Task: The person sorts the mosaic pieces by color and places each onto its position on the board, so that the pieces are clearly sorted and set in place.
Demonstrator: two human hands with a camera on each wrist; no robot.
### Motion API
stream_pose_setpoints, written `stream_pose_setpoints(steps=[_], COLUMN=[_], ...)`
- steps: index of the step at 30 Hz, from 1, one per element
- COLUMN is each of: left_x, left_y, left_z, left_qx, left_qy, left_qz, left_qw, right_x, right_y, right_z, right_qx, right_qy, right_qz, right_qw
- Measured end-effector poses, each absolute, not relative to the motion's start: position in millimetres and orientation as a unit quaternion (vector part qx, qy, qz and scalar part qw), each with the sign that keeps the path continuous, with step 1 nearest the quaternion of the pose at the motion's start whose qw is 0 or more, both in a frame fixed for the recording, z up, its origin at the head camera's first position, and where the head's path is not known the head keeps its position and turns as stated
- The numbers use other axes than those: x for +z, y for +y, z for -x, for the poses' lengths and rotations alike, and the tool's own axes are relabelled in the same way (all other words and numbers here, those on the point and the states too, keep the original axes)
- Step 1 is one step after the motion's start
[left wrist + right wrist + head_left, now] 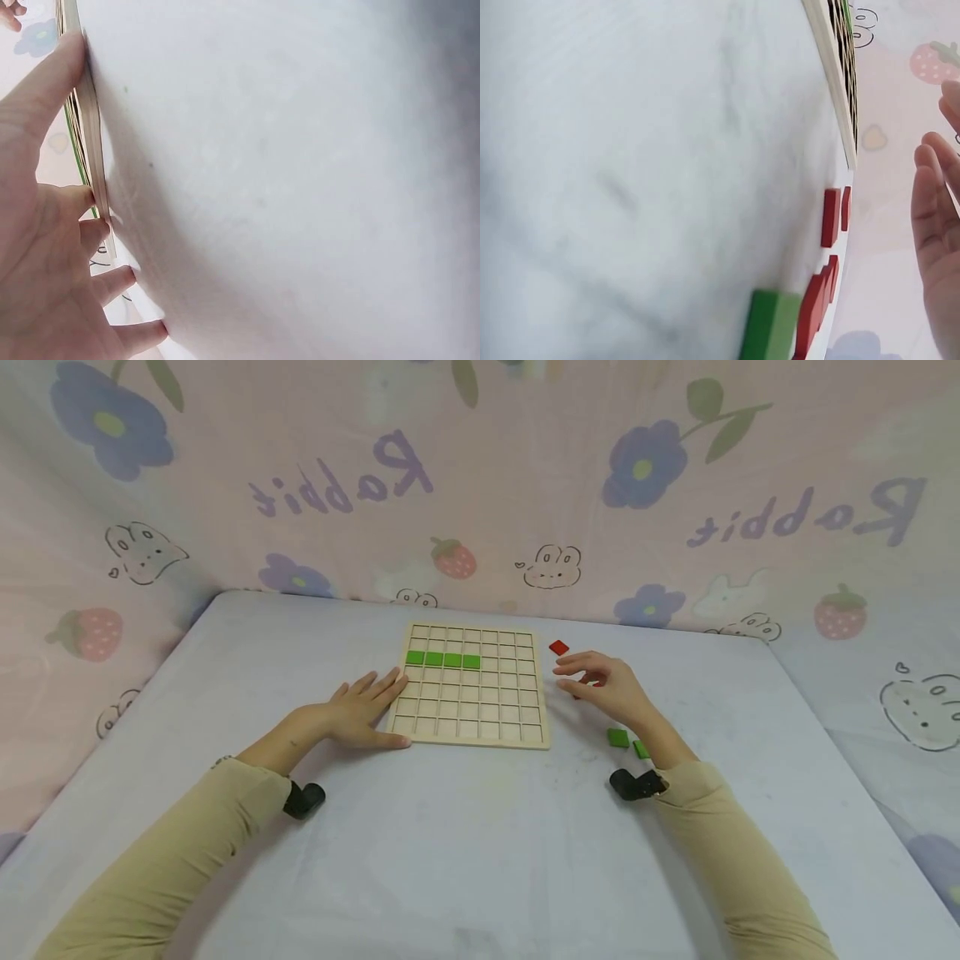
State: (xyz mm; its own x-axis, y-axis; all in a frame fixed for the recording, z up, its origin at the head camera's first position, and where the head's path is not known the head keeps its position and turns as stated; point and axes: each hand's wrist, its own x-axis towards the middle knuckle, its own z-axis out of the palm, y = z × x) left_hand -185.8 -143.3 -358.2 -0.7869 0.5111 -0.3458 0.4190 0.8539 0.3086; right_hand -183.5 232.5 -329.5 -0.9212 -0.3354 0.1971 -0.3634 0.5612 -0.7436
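A pale wooden grid board (468,727) lies flat on the table, with a row of several green tiles (453,660) starting at its left side. My left hand (362,717) rests at the board's left edge, fingers spread; its thumb touches the near left corner. To the right of the board, my right hand (609,687) hovers with bent, relaxed fingers, and I see nothing between them. One red tile (558,647) lies just beyond its fingertips. More red tiles (830,217) show in the right wrist view, partly hidden under the hand in the head view.
Loose green tiles (618,737) lie below the right hand, near the wrist. A white cloth covers the table (450,852). Behind it hangs a patterned curtain (495,485) with rabbits, flowers and strawberries.
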Motion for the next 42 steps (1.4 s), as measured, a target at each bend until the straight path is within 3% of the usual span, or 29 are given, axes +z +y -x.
stream_pose_setpoints(steps=[7,14,42], left_x=[-356.3,-354.8,-356.8], left_y=[-143.5,-143.0,-143.8], left_z=[184.7,183.1,184.4], left_qx=[0.115,0.116,0.111], left_qy=[0.938,0.936,0.938], left_qz=[-0.247,-0.253,-0.253], left_qw=[0.215,0.215,0.21], right_x=[-340.0,-357.2,-364.0], right_y=[244.5,263.1,309.4], right_z=[182.7,190.1,172.1], right_qx=[0.392,0.393,0.397], right_qy=[-0.897,-0.901,-0.894], right_qz=[-0.203,-0.183,-0.207], right_qw=[0.031,0.012,-0.01])
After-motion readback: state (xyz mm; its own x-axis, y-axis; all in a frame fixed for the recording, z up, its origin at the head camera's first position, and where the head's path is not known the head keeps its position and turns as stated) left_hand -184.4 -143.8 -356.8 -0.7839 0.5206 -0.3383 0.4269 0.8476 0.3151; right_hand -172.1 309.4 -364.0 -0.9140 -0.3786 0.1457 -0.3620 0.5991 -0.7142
